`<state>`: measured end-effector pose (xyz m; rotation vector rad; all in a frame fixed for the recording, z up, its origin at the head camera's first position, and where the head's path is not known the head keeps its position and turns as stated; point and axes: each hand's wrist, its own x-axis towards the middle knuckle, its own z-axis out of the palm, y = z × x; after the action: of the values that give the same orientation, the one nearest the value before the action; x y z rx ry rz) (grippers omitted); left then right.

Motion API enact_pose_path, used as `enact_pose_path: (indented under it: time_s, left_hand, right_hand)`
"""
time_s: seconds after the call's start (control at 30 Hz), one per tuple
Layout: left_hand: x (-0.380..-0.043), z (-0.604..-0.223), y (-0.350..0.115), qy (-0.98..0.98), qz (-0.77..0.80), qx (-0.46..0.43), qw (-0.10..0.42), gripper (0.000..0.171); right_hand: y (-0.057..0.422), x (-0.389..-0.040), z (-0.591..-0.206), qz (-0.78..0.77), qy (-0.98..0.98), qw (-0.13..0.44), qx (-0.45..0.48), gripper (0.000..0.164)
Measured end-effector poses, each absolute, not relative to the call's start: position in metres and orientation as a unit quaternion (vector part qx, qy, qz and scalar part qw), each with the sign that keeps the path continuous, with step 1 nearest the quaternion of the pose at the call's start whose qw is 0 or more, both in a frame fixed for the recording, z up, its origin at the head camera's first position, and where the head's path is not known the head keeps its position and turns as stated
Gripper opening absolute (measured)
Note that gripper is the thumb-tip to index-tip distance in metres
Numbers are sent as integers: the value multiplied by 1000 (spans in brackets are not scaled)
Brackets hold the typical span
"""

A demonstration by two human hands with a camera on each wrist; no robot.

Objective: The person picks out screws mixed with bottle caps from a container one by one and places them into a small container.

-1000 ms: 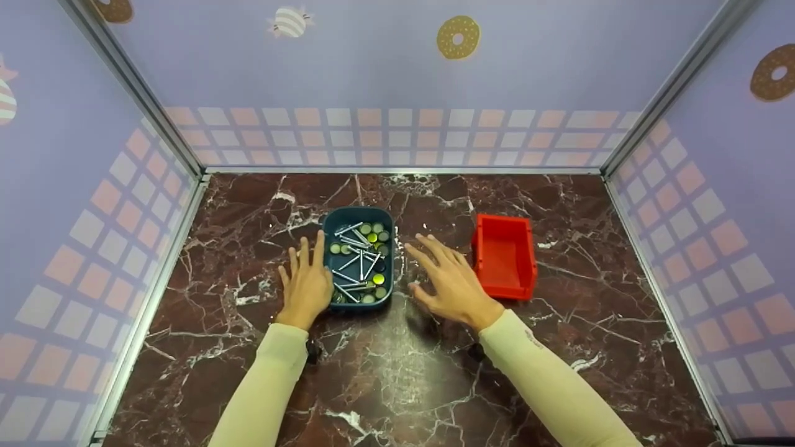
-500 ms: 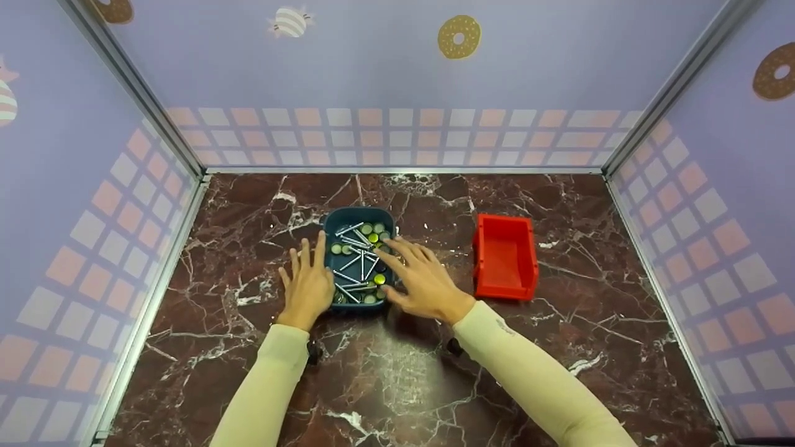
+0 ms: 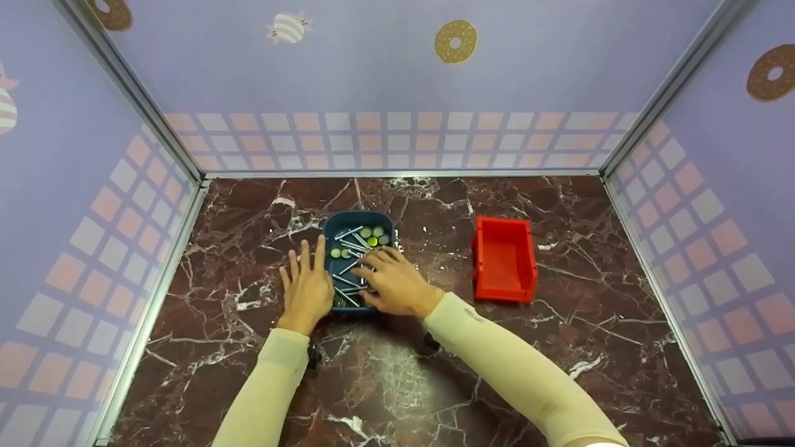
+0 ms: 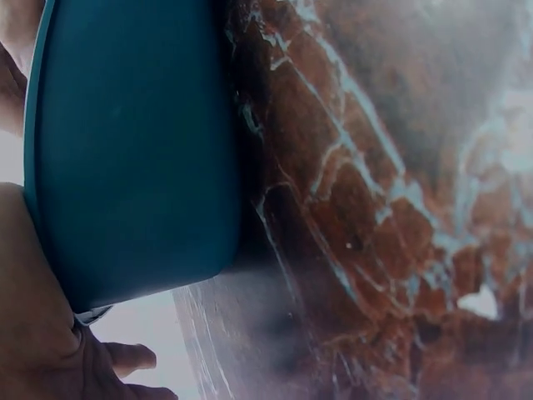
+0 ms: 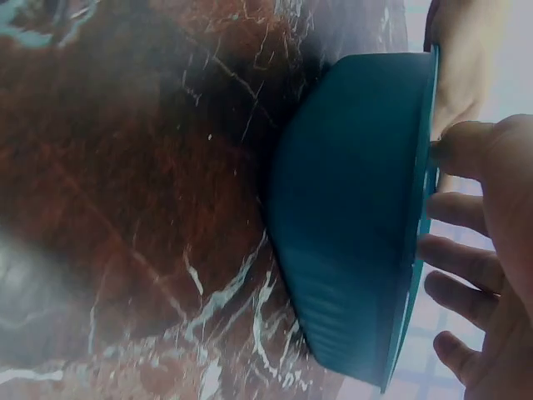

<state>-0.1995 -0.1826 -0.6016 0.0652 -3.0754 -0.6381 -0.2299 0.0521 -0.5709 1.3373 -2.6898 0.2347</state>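
Observation:
A dark blue-green tray [image 3: 358, 215] on the marble-patterned surface holds several silver nails or screws [image 3: 348, 233] and several small round discs [image 3: 372, 241], some of them yellow-green. My left hand [image 3: 307, 290] touches the tray's left side with its fingers straight. Over the tray's right half is my right hand [image 3: 397, 284], its fingertips bent down loosely above the pieces and covering some of them. In the right wrist view its fingers [image 5: 462, 258] reach over the tray's rim, apart from each other, and what lies under their tips is hidden. No piece shows between them.
A red open-fronted bin [image 3: 504, 257] stands to the right of the tray. Patterned wall panels [image 3: 397, 74] close off the back and both sides of the dark marbled surface [image 3: 397, 397].
My right hand has moved left from beside the red bin to over the tray, its fingers bending down. My left hand has stayed at the tray's left side.

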Motion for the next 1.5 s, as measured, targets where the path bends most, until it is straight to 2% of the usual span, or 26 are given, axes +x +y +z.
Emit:
enact_pose_path:
  time_s: [0.2,0.57,0.87,1.13,1.5]
  left_hand:
    - [-198,-604,-182,-982,-188,7,13,78]
    - [-199,-603,-183,-983,-183,-4,15,78]
    - [-200,-604,-184,-982,-190,-9,19,78]
    - [-200,-604,-183,-979,-201,-9,30,79]
    - [-201,-605,-183,-976,-214,-12,30,80]
  right_hand:
    - [42,-228,-576,45,-889,53,453,43]
    - [29,-230,-575,28,-907,-9,419,37]
    - [18,-233,-573,42,-914,-47,401,27]
    - [12,-236,-575,54,-917,-55,392,20]
    - [1,-238,-574,59,-925,-60,370,26]
